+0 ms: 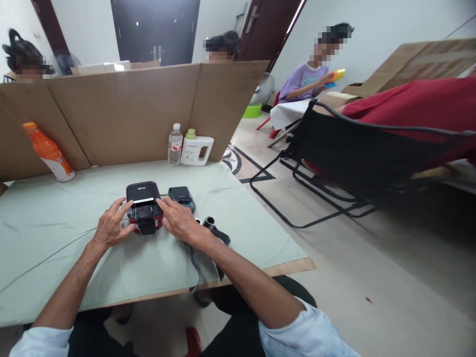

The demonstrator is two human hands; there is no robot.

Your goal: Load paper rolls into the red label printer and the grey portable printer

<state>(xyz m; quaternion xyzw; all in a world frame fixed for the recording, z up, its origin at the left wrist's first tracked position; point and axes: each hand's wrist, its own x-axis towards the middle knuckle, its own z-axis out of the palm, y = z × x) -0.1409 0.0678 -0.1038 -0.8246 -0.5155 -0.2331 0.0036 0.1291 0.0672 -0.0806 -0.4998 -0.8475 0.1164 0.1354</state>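
A small black-and-red box-shaped device (142,191) sits on the cloth-covered table, its black top facing up and a black flap or strip hanging over its near side. My left hand (111,224) grips its left side, with the fingertips at the upper edge and the thumb lower down. On the opposite side, my right hand (177,218) holds the right edge, its fingers partly hidden from view. Just beyond my right hand lies a flat dark case (181,194). A dark cylinder (208,222) and a black strap (222,236) lie beside my right wrist.
Against a cardboard screen (126,114) stand an orange bottle (49,152), leaning, a clear water bottle (175,146) and a white jug (197,150). A thin cable (48,257) crosses the table at left. To the right is a black folding chair (334,144); other people sit beyond.
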